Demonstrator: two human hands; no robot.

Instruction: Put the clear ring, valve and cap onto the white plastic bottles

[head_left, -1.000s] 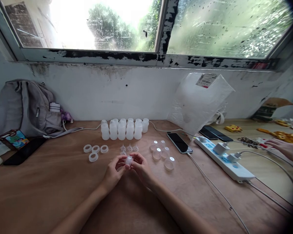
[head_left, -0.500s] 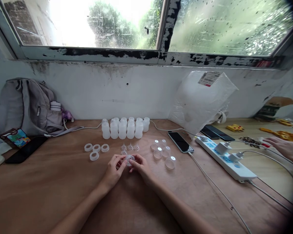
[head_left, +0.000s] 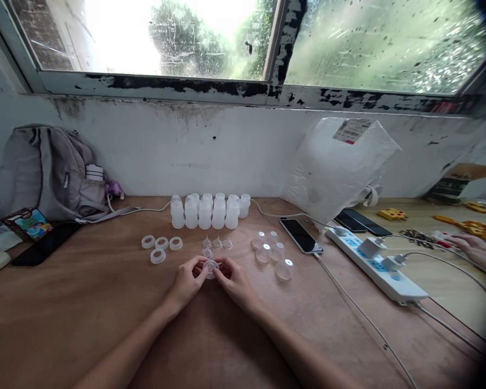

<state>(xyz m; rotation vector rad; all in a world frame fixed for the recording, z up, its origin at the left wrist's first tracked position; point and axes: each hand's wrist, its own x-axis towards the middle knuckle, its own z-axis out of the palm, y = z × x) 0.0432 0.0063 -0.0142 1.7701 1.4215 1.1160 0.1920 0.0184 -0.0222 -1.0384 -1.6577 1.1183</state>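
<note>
Between my two hands is a translucent bottle collar ring (head_left: 210, 268), with what looks like a clear nipple in its middle. My left hand (head_left: 189, 278) pinches its left side, and my right hand (head_left: 231, 278) grips the right side. Just beyond them lie several clear silicone nipples (head_left: 217, 243), tips up. To the left are several loose collar rings (head_left: 157, 255), lying flat. On the right stand several clear domed caps (head_left: 283, 270). Behind all these, frosted small bottles (head_left: 205, 213) stand upright in a cluster near the wall.
A phone (head_left: 301, 235) on a cable and a white power strip (head_left: 376, 265) lie to the right. A plastic bag (head_left: 340, 167) leans on the wall. At the far right, a co-worker's hand (head_left: 476, 251) is near yellow parts (head_left: 470, 227). A grey backpack (head_left: 44, 173) sits at left.
The collar ring, in both hands, has moved slightly left and down and now shows its round face more fully. The camera view has shifted a little.
</note>
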